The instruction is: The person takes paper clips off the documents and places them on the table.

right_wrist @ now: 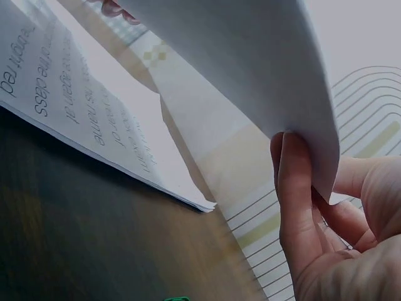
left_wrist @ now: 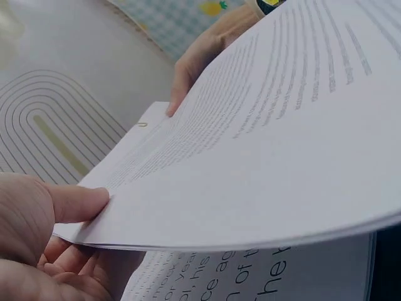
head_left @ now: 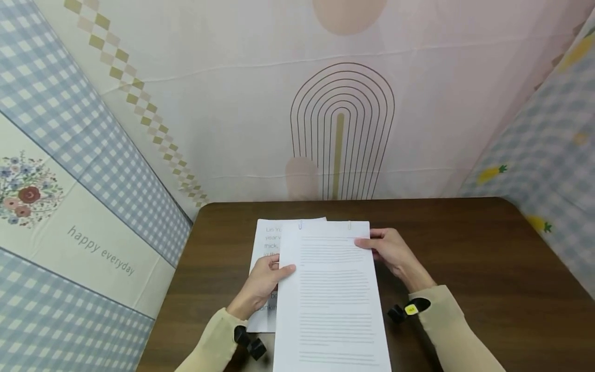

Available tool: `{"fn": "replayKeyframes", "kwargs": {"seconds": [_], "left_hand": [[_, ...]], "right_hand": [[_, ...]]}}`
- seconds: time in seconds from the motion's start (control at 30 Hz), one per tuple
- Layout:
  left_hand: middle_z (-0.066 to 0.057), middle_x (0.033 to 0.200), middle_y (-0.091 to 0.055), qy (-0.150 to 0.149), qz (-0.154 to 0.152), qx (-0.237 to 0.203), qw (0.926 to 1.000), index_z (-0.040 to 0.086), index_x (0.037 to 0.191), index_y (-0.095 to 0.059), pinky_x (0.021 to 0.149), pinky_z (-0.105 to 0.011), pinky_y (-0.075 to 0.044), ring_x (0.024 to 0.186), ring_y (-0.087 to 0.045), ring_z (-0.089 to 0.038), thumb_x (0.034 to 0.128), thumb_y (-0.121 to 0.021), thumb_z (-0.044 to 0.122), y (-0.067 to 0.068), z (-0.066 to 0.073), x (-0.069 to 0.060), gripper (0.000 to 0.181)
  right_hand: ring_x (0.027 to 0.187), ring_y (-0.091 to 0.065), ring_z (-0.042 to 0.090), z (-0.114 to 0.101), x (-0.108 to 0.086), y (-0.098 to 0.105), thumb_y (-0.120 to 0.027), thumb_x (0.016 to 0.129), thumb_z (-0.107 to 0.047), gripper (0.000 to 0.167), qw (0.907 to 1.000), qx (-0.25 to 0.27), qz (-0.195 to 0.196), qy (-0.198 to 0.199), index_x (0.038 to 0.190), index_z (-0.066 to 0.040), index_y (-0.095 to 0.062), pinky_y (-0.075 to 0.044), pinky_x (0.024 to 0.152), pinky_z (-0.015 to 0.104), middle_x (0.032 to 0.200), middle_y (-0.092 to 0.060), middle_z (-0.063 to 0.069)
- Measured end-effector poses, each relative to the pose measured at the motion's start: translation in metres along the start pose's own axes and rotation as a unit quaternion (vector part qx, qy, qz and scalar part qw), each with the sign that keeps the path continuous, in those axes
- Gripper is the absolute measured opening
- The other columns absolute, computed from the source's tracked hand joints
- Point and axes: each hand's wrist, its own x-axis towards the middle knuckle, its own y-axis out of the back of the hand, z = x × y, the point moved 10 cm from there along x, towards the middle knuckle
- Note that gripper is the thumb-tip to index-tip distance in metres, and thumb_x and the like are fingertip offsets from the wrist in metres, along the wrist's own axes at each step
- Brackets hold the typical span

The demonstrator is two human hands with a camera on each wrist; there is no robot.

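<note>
A stack of printed sheets [head_left: 334,299] is held up off the table, with two paper clips [head_left: 300,225] along its top edge. My left hand [head_left: 261,284] pinches its left edge, thumb on the printed face and fingers beneath. At the upper right edge, my right hand [head_left: 392,253] grips it the same way; the right wrist view shows the fingers [right_wrist: 294,188] against the blank underside. Below and to the left lies a second stack of paper [head_left: 262,320] in larger print, partly hidden by the held sheets.
Both stacks are over a dark brown wooden table [head_left: 474,258]. Behind it hangs a pale cloth [head_left: 246,119] with an arch pattern. Blue checked cloth [head_left: 102,139] covers the left side, and another patterned cloth [head_left: 548,155] hangs at the right.
</note>
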Motion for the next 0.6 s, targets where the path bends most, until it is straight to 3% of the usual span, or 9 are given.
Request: {"fn": "replayKeyframes", "kwargs": {"seconds": [0.43,0.6], "left_hand": [[-0.021,0.112,-0.082,0.000,0.058,0.013,0.9982,-0.007,0.135,-0.068,0.073,-0.033,-0.068,0.089,-0.083,-0.022,0.1050,-0.069,0.005,0.014,-0.005,-0.006,0.032],[-0.019,0.110,-0.083,-0.005,0.061,0.009,0.9981,-0.008,0.134,-0.068,0.072,-0.034,-0.068,0.088,-0.083,-0.023,0.1049,-0.068,0.003,0.014,-0.005,-0.005,0.031]], "right_hand": [[0.091,-0.080,0.015,0.000,0.005,-0.010,-0.076,0.103,-0.016,0.045,0.9989,-0.045,-0.013,0.003,0.141,0.006,-0.066,-0.066,0.078,0.028,0.118,-0.083,0.014],[0.091,-0.081,0.017,-0.009,0.009,-0.011,-0.077,0.102,-0.013,0.046,0.9985,-0.049,-0.018,0.017,0.143,0.003,-0.064,-0.065,0.078,0.028,0.118,-0.083,0.014]]}}
